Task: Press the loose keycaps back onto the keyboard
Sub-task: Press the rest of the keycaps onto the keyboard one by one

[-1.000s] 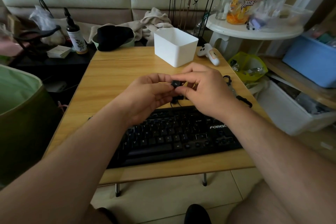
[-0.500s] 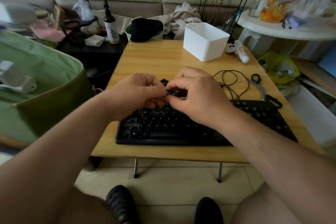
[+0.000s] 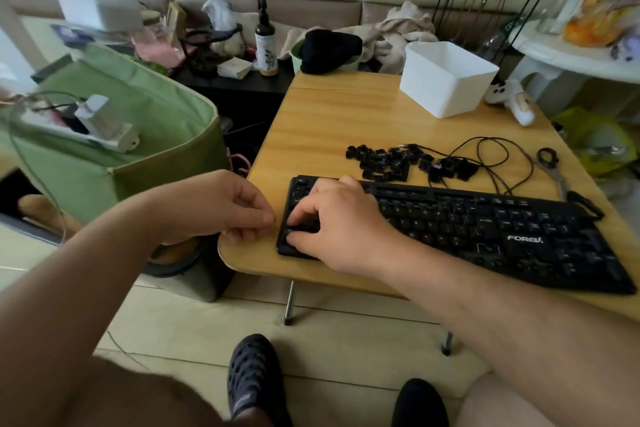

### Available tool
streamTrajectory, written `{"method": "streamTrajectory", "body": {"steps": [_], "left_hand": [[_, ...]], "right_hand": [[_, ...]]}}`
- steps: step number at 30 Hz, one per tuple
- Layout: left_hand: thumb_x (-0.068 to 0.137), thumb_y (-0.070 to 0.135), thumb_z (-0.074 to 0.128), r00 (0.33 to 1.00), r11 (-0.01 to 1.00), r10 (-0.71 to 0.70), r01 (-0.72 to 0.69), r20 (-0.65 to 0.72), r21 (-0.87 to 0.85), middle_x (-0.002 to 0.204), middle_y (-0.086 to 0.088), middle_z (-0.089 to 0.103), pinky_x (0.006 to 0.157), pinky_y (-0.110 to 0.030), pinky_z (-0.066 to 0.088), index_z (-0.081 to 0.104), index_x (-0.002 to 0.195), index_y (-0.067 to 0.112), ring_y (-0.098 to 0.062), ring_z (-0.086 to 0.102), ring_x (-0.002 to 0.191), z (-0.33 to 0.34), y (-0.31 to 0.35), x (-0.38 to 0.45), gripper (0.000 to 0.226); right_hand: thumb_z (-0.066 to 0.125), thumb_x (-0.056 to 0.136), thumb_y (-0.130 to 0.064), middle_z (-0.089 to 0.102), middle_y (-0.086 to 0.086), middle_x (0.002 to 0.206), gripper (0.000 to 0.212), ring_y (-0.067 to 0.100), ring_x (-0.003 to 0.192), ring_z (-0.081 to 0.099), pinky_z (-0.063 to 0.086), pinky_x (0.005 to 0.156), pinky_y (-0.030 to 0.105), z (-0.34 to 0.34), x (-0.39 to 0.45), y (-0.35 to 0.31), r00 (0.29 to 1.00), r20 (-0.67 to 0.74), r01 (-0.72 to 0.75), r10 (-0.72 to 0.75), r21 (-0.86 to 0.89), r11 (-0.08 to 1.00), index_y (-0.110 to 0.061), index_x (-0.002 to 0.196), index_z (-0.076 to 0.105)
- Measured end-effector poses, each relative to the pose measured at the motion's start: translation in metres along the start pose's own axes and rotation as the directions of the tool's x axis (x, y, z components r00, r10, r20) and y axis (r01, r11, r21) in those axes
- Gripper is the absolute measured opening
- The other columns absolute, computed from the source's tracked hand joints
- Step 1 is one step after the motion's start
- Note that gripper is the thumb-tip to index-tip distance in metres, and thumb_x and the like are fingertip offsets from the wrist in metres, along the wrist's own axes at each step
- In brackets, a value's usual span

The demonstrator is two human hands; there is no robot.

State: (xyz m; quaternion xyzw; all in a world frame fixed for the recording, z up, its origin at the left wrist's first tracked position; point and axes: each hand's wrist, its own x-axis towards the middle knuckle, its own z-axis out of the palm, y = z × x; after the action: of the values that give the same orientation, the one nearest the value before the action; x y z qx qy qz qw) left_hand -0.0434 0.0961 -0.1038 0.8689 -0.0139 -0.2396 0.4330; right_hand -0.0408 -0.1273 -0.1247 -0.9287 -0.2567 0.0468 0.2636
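A black keyboard [image 3: 485, 229] lies along the front of the wooden table [image 3: 346, 121]. Behind it sits a pile of several loose black keycaps [image 3: 398, 161]. My right hand [image 3: 332, 218] is down on the keyboard's left end, its bent fingers and thumb closed around a keycap [image 3: 304, 227] there. My left hand [image 3: 235, 208] hovers at the table's front left corner, just left of the keyboard. Its fingers are loosely curled with the thumb near the index finger, and nothing shows in it.
A white box [image 3: 446, 80] stands at the back of the table, with a white controller [image 3: 512, 97] to its right. A black cable [image 3: 491, 156] and a metal tool [image 3: 550, 163] lie behind the keyboard's right half. A green bag [image 3: 138, 135] stands left of the table.
Both hands held a keycap together over the keyboard's middle. Now they have parted: the right hand has gone down to the keyboard's left end, the left hand has drawn off to the corner. The view swung left.
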Motion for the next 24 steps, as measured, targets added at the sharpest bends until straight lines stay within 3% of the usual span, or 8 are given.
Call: {"method": "streamTrajectory", "body": {"steps": [6, 13, 17, 24], "left_hand": [[0.098, 0.019, 0.071, 0.998, 0.999, -0.044, 0.044, 0.032, 0.013, 0.087, -0.007, 0.079, 0.062, -0.028, 0.059, 0.078, 0.097, 0.012, -0.018, 0.073, 0.071, 0.010, 0.002, -0.004, 0.010], [0.098, 0.019, 0.071, 0.996, 0.997, -0.071, 0.070, 0.060, 0.018, 0.087, -0.008, 0.079, 0.064, -0.028, 0.060, 0.078, 0.097, 0.012, -0.021, 0.074, 0.073, 0.012, 0.006, -0.002, 0.010], [0.094, 0.017, 0.076, 0.997, 0.997, -0.063, 0.065, 0.034, -0.046, 0.088, -0.008, 0.080, 0.069, -0.030, 0.062, 0.075, 0.104, 0.011, -0.020, 0.076, 0.077, 0.015, 0.008, 0.001, 0.012], [0.094, 0.020, 0.076, 0.995, 0.991, -0.098, 0.099, 0.018, -0.092, 0.087, -0.009, 0.079, 0.065, -0.027, 0.061, 0.076, 0.101, 0.010, -0.020, 0.076, 0.076, 0.020, 0.011, 0.006, 0.013]], "right_hand": [[0.077, 0.084, -0.051, 0.055, -0.013, 0.100, 0.015, 0.021, 0.113, 0.039, 0.042, 0.101, 0.051, -0.008, -0.001, -0.001, 0.994, 0.062, -0.091, 0.087, 0.063, 0.994, -0.041, 0.096, 0.077], [0.076, 0.086, -0.053, 0.055, -0.014, 0.103, 0.019, 0.019, 0.114, 0.037, 0.039, 0.100, 0.050, -0.008, -0.006, -0.006, 0.994, 0.086, -0.072, 0.069, 0.030, 0.997, -0.039, 0.099, 0.077], [0.076, 0.085, -0.051, 0.056, -0.020, 0.100, 0.015, 0.021, 0.118, 0.039, 0.040, 0.100, 0.049, -0.009, 0.000, -0.006, 0.991, 0.057, -0.121, 0.120, 0.009, 0.993, -0.040, 0.096, 0.076], [0.081, 0.082, -0.050, 0.059, -0.025, 0.089, 0.015, 0.019, 0.123, 0.041, 0.041, 0.101, 0.045, -0.010, 0.004, -0.004, 0.970, 0.105, -0.225, 0.221, 0.029, 0.974, -0.038, 0.090, 0.076]]}}
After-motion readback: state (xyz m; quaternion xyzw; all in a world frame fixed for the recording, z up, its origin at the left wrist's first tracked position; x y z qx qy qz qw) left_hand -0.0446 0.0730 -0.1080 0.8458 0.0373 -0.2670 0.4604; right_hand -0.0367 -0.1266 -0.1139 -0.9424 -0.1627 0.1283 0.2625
